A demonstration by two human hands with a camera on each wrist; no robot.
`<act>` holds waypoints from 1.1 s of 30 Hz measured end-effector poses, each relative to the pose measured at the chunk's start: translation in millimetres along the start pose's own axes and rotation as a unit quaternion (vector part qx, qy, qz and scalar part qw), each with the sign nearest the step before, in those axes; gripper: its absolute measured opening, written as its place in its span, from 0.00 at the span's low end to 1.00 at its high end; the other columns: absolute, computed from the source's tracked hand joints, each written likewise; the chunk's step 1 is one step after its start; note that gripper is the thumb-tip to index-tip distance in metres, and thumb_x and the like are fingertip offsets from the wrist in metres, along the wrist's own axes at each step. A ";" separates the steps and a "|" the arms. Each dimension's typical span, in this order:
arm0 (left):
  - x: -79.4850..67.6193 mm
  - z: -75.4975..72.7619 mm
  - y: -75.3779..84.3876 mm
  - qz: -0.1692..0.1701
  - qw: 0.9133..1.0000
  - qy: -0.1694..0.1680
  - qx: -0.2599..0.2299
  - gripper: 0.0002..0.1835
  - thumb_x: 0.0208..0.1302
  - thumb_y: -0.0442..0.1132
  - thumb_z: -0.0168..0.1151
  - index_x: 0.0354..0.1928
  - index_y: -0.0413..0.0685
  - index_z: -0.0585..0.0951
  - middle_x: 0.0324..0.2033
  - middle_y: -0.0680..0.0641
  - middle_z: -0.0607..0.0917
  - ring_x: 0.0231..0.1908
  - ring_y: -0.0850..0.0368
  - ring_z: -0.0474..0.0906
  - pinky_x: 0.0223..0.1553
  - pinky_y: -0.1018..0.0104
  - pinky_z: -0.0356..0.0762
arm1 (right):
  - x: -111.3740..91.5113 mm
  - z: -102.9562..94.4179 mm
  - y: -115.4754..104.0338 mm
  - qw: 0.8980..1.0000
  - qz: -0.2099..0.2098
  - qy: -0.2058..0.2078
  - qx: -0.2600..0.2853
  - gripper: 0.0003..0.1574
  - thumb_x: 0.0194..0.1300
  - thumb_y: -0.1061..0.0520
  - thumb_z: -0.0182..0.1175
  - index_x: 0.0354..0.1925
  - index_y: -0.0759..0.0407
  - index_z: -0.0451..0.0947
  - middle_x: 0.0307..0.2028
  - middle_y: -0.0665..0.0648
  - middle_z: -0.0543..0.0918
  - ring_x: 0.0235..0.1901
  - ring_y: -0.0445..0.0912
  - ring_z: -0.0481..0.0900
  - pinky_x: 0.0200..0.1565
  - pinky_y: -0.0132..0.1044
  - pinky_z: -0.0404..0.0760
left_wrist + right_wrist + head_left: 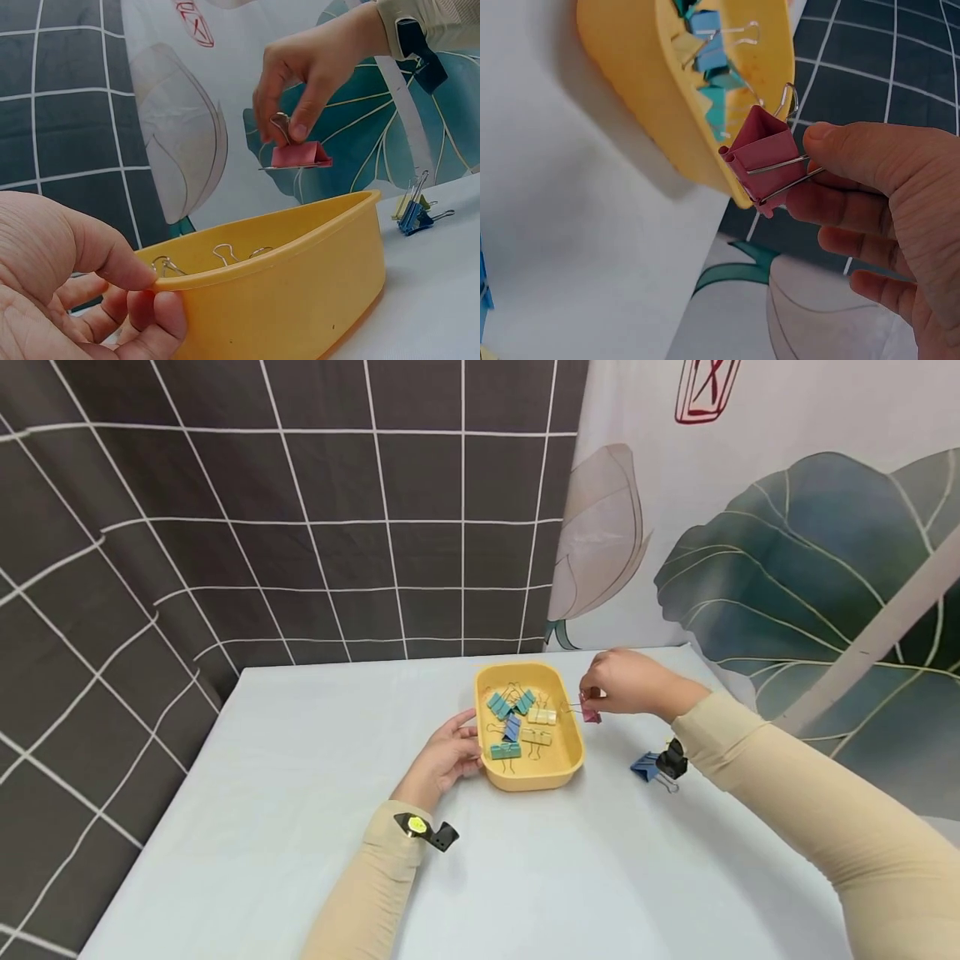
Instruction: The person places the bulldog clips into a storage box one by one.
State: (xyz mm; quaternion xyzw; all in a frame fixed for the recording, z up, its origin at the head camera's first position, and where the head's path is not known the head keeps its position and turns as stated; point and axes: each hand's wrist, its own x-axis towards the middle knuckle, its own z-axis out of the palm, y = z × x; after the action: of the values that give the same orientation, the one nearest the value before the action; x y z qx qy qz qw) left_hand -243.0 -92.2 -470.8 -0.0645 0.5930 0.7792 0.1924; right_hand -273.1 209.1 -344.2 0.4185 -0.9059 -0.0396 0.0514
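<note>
My right hand (626, 683) pinches a pink binder clip (769, 154) by a wire handle, just off the right side of a yellow plastic tub (534, 782). In the left wrist view the clip is held above the tub's far side. My left hand (445, 756) grips the tub's left rim between thumb and fingers. Inside the tub lie several binder clips: teal ones (506, 750), a blue one (512, 727) and pale yellow ones (536, 737).
To the right, on the white tabletop (315, 760), a blue binder clip (645, 766) lies under my right wrist. A yellow clip (405, 205) sits against it in the left wrist view. A dark grid curtain (322, 552) and a leaf-print curtain (787, 577) hang behind.
</note>
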 end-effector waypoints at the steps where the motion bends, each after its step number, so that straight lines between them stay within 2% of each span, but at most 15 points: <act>1: 0.4 -0.2 -0.5 0.001 1.000 0.000 0.000 0.45 0.54 0.15 0.54 0.75 0.51 0.65 0.49 0.44 0.74 0.34 0.55 0.76 0.29 0.69 0.80 | 1.3 0.6 -1.5 1.000 -0.002 0.002 0.000 0.08 0.56 0.56 0.74 0.26 0.48 0.83 0.22 0.41 0.79 0.30 0.43 0.76 0.41 0.47 0.81; 8: 0.9 -1.4 1.0 0.007 1.000 0.002 -0.005 0.44 0.55 0.16 0.54 0.75 0.51 0.65 0.51 0.42 0.74 0.32 0.56 0.75 0.29 0.69 0.80 | 10.1 7.1 -8.7 1.000 -0.009 0.000 0.010 0.06 0.56 0.55 0.75 0.28 0.50 0.85 0.23 0.42 0.80 0.30 0.44 0.76 0.41 0.46 0.81; 14: 0.2 -3.3 0.2 0.003 1.000 0.001 -0.009 0.45 0.55 0.15 0.53 0.75 0.50 0.65 0.52 0.41 0.73 0.32 0.56 0.75 0.28 0.69 0.79 | 17.4 12.4 -16.1 1.000 -0.009 -0.016 0.016 0.05 0.57 0.54 0.75 0.31 0.52 0.87 0.25 0.44 0.83 0.32 0.43 0.78 0.46 0.46 0.83; 21: -0.6 -2.0 3.3 0.007 1.000 -0.002 -0.004 0.45 0.55 0.16 0.54 0.76 0.51 0.64 0.52 0.42 0.74 0.32 0.57 0.75 0.32 0.68 0.81 | 20.5 20.0 -21.5 0.999 -0.018 -0.012 0.038 0.07 0.56 0.55 0.75 0.28 0.52 0.85 0.23 0.43 0.81 0.30 0.43 0.76 0.45 0.46 0.82; 28: -1.8 -0.1 3.7 0.000 1.000 -0.005 -0.006 0.45 0.54 0.16 0.55 0.75 0.51 0.65 0.49 0.44 0.74 0.31 0.56 0.75 0.31 0.68 0.80 | 21.8 32.8 -26.9 0.997 -0.014 -0.039 0.059 0.09 0.58 0.53 0.75 0.26 0.50 0.83 0.22 0.41 0.78 0.30 0.42 0.73 0.42 0.42 0.80; 33: -2.2 0.3 4.0 -0.001 1.000 -0.005 -0.006 0.45 0.54 0.16 0.54 0.75 0.51 0.65 0.50 0.43 0.74 0.32 0.56 0.75 0.31 0.68 0.80 | 22.0 41.8 -30.6 0.996 -0.020 -0.055 0.061 0.10 0.58 0.51 0.74 0.26 0.49 0.83 0.22 0.40 0.78 0.30 0.42 0.74 0.43 0.43 0.81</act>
State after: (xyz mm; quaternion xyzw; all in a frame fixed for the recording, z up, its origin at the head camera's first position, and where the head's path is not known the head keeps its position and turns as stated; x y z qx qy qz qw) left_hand -242.5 -93.3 -466.4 -0.0622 0.5876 0.7827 0.1955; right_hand -269.5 173.7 -387.9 0.4358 -0.8997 -0.0078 -0.0246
